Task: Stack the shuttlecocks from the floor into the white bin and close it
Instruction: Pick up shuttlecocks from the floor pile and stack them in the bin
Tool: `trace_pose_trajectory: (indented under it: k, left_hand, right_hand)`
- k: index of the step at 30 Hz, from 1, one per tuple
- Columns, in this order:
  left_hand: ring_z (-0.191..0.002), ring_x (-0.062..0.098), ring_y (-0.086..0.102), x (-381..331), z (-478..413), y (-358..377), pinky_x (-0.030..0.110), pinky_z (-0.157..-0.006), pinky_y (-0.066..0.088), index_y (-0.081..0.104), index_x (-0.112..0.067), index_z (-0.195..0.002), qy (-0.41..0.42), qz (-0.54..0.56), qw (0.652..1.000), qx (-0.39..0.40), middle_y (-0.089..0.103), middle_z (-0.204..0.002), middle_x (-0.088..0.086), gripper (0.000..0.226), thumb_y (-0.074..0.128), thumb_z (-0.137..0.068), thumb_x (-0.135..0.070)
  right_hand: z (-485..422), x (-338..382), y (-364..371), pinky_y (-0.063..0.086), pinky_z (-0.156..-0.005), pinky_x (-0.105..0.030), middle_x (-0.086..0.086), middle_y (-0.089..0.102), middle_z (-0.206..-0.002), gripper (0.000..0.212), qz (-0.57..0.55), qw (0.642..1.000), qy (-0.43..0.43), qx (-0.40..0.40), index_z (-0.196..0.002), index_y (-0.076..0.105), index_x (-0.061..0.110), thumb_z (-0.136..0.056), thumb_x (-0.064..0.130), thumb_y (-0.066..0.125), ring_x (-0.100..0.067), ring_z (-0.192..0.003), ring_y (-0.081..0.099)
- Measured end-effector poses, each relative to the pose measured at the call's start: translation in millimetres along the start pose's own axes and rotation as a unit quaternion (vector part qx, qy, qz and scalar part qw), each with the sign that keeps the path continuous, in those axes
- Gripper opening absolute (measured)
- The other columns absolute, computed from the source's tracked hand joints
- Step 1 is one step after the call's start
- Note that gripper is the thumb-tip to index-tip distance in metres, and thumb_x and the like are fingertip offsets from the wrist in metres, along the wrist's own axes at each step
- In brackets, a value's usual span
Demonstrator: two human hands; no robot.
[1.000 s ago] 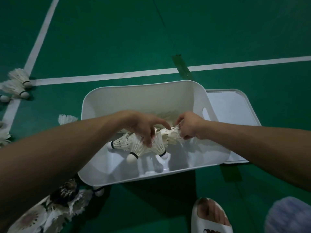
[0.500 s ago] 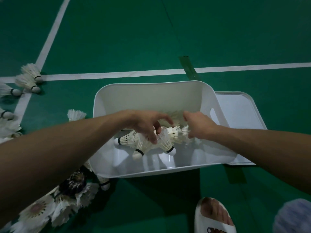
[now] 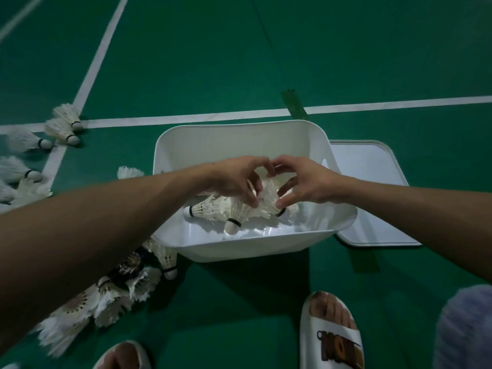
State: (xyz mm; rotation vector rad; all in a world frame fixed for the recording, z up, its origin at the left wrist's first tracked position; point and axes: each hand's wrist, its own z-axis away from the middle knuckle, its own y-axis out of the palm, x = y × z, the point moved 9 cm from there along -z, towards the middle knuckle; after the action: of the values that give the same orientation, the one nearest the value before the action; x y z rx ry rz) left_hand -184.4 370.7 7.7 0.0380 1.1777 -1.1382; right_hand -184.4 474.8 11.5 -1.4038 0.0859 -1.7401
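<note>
The shuttlecocks (image 3: 213, 210) gripped by the left hand (image 3: 231, 177) and right hand (image 3: 308, 182) in the white bin (image 3: 239, 145) could be crushed if squeezed.

White bin (image 3: 239, 145) open above (lid (image 3: 372, 182) aside).

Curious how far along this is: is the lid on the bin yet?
No, the lid lies flat on the floor beside the open bin.

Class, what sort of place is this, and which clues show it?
Probably a badminton court: a green sports floor with painted white boundary lines, and white feathered shuttlecocks scattered on it.
</note>
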Motion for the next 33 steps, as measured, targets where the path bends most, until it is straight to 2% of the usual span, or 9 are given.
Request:
trace_pose_trajectory:
  k: [5,11,14,17,20,23,29,31,33]
  left_hand:
    - [-0.080,0.013,0.067,-10.7,0.5,-2.7,0.028,-0.080,0.056,0.046,-0.027,-0.118,0.021,0.023,0.999,-0.028,0.067,-0.086,-0.001,0.062,0.079,-0.072,-0.001]
    - [-0.077,0.014,0.067,-10.1,-5.6,-4.6,0.025,-0.076,0.057,0.044,-0.024,-0.122,0.023,0.032,0.998,-0.042,0.068,-0.087,0.005,0.067,0.080,-0.070,-0.002]
    - [-0.076,0.012,0.067,-6.9,-9.5,-9.1,0.022,-0.073,0.056,0.044,-0.023,-0.122,0.021,0.033,0.998,-0.053,0.068,-0.088,0.005,0.068,0.081,-0.069,-0.004]
    - [-0.081,0.014,0.067,0.9,-13.9,-8.1,0.027,-0.079,0.057,0.045,-0.023,-0.121,0.007,0.016,0.999,-0.039,0.067,-0.093,0.004,0.066,0.082,-0.069,-0.007]
    - [-0.085,0.017,0.068,12.2,-16.0,-4.5,0.035,-0.085,0.056,0.048,-0.024,-0.119,-0.013,-0.010,1.000,-0.018,0.067,-0.094,0.003,0.064,0.083,-0.068,-0.010]
    - [-0.085,0.016,0.068,16.5,-14.7,1.1,0.033,-0.082,0.055,0.051,-0.027,-0.119,-0.026,-0.042,0.999,0.015,0.069,-0.090,-0.003,0.063,0.084,-0.067,-0.013]
    - [-0.074,0.004,0.061,21.2,-5.8,1.7,0.021,-0.063,0.047,0.059,-0.027,-0.121,-0.054,-0.114,0.990,0.067,0.065,-0.090,-0.011,0.048,0.077,-0.078,-0.018]
    - [-0.069,0.004,0.059,25.8,-2.4,-3.7,0.015,-0.056,0.043,0.059,-0.027,-0.120,-0.054,-0.124,0.989,0.055,0.064,-0.087,-0.008,0.044,0.074,-0.081,-0.017]
    - [-0.071,0.006,0.059,30.4,1.3,-6.1,0.015,-0.057,0.042,0.057,-0.028,-0.121,-0.054,-0.135,0.988,0.049,0.063,-0.087,-0.006,0.045,0.073,-0.082,-0.014]
  right_hand:
    - [1.7,7.1,-11.8,0.056,-0.070,-0.021,-0.002,0.057,-0.130,0.091,0.027,0.998,-0.036,-0.046,-0.140,0.036,0.028,-0.066,0.008,0.084,-0.012,-0.088,0.068]
    - [-3.1,8.3,-11.3,0.059,-0.069,-0.028,-0.003,0.053,-0.133,0.097,0.076,0.995,-0.051,-0.048,-0.143,0.025,0.033,-0.070,0.008,0.083,-0.016,-0.080,0.069]
    - [-7.4,8.6,-11.3,0.057,-0.068,-0.025,-0.001,0.055,-0.132,0.099,0.101,0.993,-0.050,-0.038,-0.145,0.019,0.036,-0.073,0.008,0.082,-0.010,-0.077,0.065]
    - [-13.0,5.1,-10.2,0.051,-0.064,-0.020,-0.001,0.058,-0.121,0.101,0.150,0.988,-0.032,-0.009,-0.145,0.017,0.036,-0.072,0.010,0.082,-0.004,-0.074,0.057]
    - [-15.6,-0.9,-6.2,0.048,-0.065,-0.023,-0.004,0.056,-0.112,0.099,0.225,0.974,-0.001,0.023,-0.145,0.017,0.034,-0.073,0.010,0.080,-0.015,-0.080,0.057]
    - [-16.7,-8.5,-7.5,0.054,-0.075,-0.034,-0.007,0.057,-0.103,0.086,0.261,0.964,0.043,0.031,-0.144,0.025,0.027,-0.076,0.010,0.075,-0.024,-0.091,0.059]
    - [-10.8,-13.9,-12.6,0.060,-0.070,-0.034,-0.007,0.058,-0.109,0.041,0.203,0.973,0.106,0.018,-0.126,0.054,0.009,-0.086,0.010,0.064,-0.021,-0.074,0.069]
    - [-10.8,-12.7,-10.7,0.060,-0.066,-0.030,-0.012,0.066,-0.105,0.025,0.200,0.973,0.110,0.014,-0.111,0.062,0.004,-0.087,0.009,0.063,-0.021,-0.074,0.071]
    - [-11.7,-11.5,-10.8,0.059,-0.064,-0.029,-0.015,0.071,-0.094,0.010,0.214,0.970,0.112,0.007,-0.094,0.065,0.002,-0.087,0.009,0.063,-0.022,-0.075,0.072]
